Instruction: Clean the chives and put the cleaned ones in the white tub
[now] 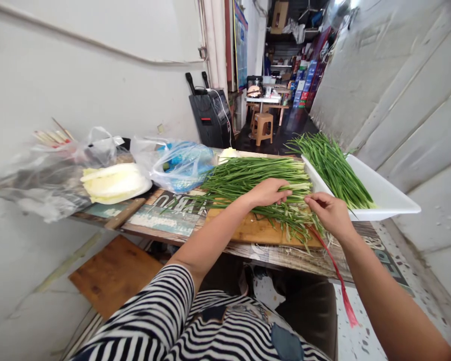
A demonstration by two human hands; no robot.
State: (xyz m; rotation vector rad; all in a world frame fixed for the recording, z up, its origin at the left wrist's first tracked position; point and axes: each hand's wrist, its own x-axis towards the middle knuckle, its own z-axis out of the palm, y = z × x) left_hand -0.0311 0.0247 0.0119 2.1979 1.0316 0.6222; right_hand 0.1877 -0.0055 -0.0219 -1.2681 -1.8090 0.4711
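Observation:
A thick pile of garlic chives (255,170) lies on a wooden cutting board (244,230), green tips to the left and pale root ends to the right. My left hand (271,192) is closed over the pale stalks of some chives. Just to its right, my right hand (327,211) pinches thumb and finger together beside the root ends; what is between them is too small to make out. Loose trimmed leaves (298,223) are scattered below both hands. A red plastic strip (338,273) hangs over the table's front edge under my right wrist.
On the right, a white tray (393,198) holds more chives (336,168). Left along the table are a cleaver-like wooden handle (126,214), a napa cabbage (115,183) and plastic bags (182,163). A black speaker (212,115) and a stool (263,128) stand beyond.

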